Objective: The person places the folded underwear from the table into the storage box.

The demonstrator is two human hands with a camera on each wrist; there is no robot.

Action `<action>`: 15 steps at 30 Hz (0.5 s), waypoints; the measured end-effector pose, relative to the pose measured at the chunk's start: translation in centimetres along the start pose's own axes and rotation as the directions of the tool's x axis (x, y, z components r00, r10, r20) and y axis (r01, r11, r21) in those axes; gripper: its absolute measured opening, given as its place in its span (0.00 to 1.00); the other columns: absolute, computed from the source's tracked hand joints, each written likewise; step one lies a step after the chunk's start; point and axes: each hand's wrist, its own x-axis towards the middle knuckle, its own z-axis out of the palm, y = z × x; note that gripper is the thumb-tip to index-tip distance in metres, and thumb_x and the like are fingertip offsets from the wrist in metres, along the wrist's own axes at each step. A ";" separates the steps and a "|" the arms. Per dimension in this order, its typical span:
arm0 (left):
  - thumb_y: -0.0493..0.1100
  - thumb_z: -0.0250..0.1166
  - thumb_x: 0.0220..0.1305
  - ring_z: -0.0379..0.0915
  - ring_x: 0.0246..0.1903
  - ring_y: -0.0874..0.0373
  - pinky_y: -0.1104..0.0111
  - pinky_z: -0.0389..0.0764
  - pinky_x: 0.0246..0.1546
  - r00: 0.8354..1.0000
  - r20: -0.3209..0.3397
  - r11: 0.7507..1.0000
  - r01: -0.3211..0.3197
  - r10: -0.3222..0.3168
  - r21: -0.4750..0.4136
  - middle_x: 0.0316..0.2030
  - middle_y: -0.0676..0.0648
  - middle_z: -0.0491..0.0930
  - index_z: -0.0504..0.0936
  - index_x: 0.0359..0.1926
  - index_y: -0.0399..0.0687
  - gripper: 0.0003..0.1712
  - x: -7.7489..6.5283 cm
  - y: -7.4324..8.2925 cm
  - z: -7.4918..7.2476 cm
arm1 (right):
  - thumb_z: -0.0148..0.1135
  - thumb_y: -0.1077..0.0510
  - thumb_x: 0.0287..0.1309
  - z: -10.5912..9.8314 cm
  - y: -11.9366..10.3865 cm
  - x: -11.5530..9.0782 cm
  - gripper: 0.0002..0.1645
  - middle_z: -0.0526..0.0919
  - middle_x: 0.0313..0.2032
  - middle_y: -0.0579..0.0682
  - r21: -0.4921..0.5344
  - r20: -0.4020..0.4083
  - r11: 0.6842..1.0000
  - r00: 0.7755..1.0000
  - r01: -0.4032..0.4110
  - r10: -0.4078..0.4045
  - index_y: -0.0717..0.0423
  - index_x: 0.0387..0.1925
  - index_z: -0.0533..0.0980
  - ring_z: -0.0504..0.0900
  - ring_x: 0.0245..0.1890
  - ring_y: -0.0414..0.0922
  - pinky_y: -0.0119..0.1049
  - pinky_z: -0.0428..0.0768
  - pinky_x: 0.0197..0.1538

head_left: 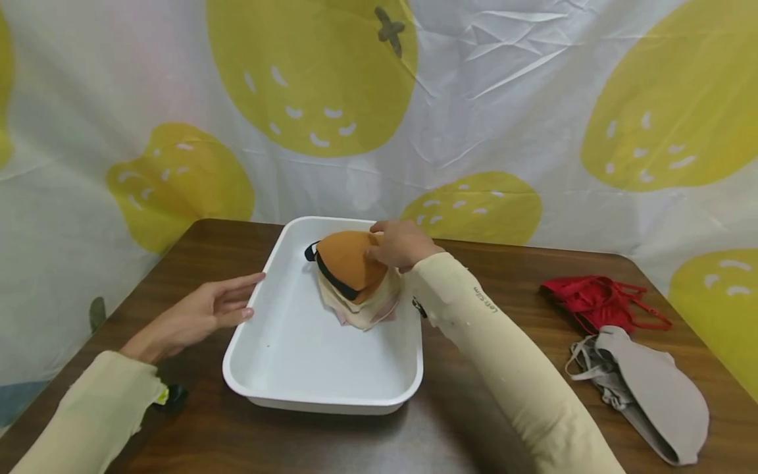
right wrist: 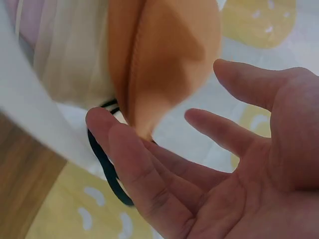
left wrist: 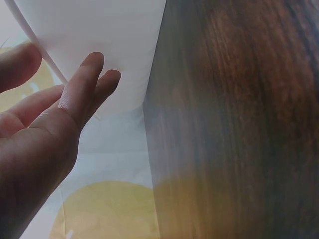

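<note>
An orange bra (head_left: 351, 260) was laid on pale cloths (head_left: 361, 316) inside the far half of a white tray (head_left: 296, 362), between the hands. The right hand (head_left: 405, 243) was held above the tray's far right side, its fingers spread at the bra's edge; contact could not be confirmed. The left hand (head_left: 204, 315) was placed at the tray's left rim, thumb and fingers parted. Right of the tray, a red bra (head_left: 583, 299) and a grey bra (head_left: 657, 388) were seen on the worktop (head_left: 474, 401).

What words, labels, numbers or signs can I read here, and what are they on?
Right sleeve: small dark lettering, perhaps starting with "L"; too small and blurred to read surely.
Tray: no text seen.
Orange garment: no text seen.
Backdrop: printed fruit, no words.
</note>
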 end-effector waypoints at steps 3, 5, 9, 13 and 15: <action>0.40 0.59 0.74 0.71 0.62 0.67 0.77 0.79 0.54 1.000 0.004 1.000 -0.008 0.008 -0.010 0.71 0.26 0.62 0.51 0.77 0.33 0.40 -0.1 -0.1 0.0 | 0.57 0.45 0.69 -0.7 0.2 -0.7 0.32 0.86 0.48 0.56 0.008 -0.026 0.999 0.998 0.050 -0.050 0.49 0.70 0.69 0.82 0.26 0.44 0.35 0.83 0.32; 0.40 0.58 0.74 0.71 0.62 0.70 0.77 0.78 0.54 1.000 0.003 1.000 -0.013 0.013 -0.015 0.72 0.26 0.61 0.50 0.77 0.33 0.40 -0.2 -0.1 0.0 | 0.57 0.45 0.69 -1.3 0.5 -1.1 0.29 0.85 0.53 0.57 -0.016 -0.043 0.996 0.995 0.091 -0.092 0.52 0.67 0.73 0.86 0.40 0.49 0.41 0.85 0.45; 0.39 0.58 0.74 0.71 0.60 0.73 0.78 0.78 0.54 1.000 0.002 1.000 -0.021 0.021 -0.020 0.72 0.26 0.61 0.50 0.77 0.32 0.40 -0.3 -0.1 -0.1 | 0.58 0.45 0.69 -2.2 1.2 -1.8 0.24 0.82 0.60 0.58 -0.065 -0.084 0.983 0.981 0.172 -0.177 0.54 0.60 0.79 0.78 0.61 0.57 0.50 0.77 0.64; 0.39 0.58 0.74 0.71 0.58 0.77 0.78 0.78 0.54 1.000 -0.001 0.999 -0.027 0.027 -0.024 0.71 0.25 0.61 0.50 0.77 0.31 0.40 -0.4 -0.1 -0.3 | 0.60 0.48 0.68 -2.9 2.0 -2.7 0.21 0.87 0.48 0.59 -0.070 -0.135 0.967 0.959 0.243 -0.251 0.53 0.56 0.81 0.82 0.51 0.54 0.47 0.79 0.58; 0.39 0.58 0.74 0.71 0.58 0.77 0.79 0.78 0.53 1.000 -0.004 0.999 -0.026 0.026 -0.025 0.71 0.24 0.61 0.50 0.77 0.31 0.40 -0.5 0.0 -0.3 | 0.60 0.50 0.68 -3.3 2.4 -3.2 0.19 0.88 0.36 0.56 -0.062 -0.161 0.958 0.945 0.279 -0.285 0.53 0.55 0.82 0.82 0.39 0.50 0.43 0.80 0.50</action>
